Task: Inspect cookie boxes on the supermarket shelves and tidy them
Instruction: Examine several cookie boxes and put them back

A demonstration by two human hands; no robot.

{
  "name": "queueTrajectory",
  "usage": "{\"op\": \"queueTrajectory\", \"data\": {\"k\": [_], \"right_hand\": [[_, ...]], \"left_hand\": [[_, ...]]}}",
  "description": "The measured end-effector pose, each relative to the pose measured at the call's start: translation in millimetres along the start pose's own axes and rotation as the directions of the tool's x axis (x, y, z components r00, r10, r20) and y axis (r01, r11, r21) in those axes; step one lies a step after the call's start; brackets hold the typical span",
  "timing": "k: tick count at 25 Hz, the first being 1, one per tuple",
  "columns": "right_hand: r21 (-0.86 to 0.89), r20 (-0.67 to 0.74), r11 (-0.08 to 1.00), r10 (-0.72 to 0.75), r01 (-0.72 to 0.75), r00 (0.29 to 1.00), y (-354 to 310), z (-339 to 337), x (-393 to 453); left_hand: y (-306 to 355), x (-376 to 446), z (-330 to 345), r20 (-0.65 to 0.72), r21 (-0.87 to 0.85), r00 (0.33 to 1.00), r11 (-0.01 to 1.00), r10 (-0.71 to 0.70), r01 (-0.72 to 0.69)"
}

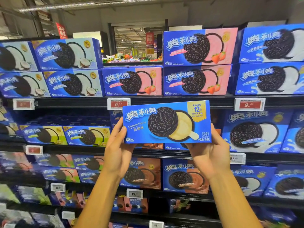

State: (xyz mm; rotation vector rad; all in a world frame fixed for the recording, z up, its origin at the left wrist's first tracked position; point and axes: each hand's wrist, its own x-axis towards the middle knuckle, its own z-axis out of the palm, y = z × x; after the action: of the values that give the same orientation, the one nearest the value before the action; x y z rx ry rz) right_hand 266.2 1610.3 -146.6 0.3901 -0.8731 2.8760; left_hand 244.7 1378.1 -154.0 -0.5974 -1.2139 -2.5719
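I hold the cheese-flavour cookie box (167, 122) up in front of the shelves, its front face toward me and almost level. My left hand (117, 149) grips its left end and my right hand (209, 153) grips its lower right corner. Behind it, strawberry boxes (196, 80) stand on the upper shelf (181, 100).

The held box (167, 122) hides fingers of both hands and boxes behind; lower shelves (32, 191) are blurred.

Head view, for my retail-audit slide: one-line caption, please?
Both hands, left and right, hold a blue cardboard cheese-flavour cookie box before stocked shelves.
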Motion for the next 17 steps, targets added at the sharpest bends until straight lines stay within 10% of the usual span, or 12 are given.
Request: {"op": "queueTrajectory", "data": {"k": [8, 12, 17], "right_hand": [[-0.091, 0.045, 0.996, -0.006, 0.010, 0.999, -6, 15, -9], [-0.227, 0.065, 0.962, -0.138, 0.150, 0.988, -5, 31, -12], [-0.447, 0.081, 0.855, -0.255, 0.264, 0.964, 18, 51, -19]], "left_hand": [[-7, 8, 1, -0.062, 0.038, 0.998, 0.999, -0.031, 0.033], [0, 9, 16, -0.231, 0.463, 0.972, 0.884, 0.043, 0.071], [16, -17, 56, 0.047, 0.644, 0.999, 0.765, -0.021, -0.014]]}}
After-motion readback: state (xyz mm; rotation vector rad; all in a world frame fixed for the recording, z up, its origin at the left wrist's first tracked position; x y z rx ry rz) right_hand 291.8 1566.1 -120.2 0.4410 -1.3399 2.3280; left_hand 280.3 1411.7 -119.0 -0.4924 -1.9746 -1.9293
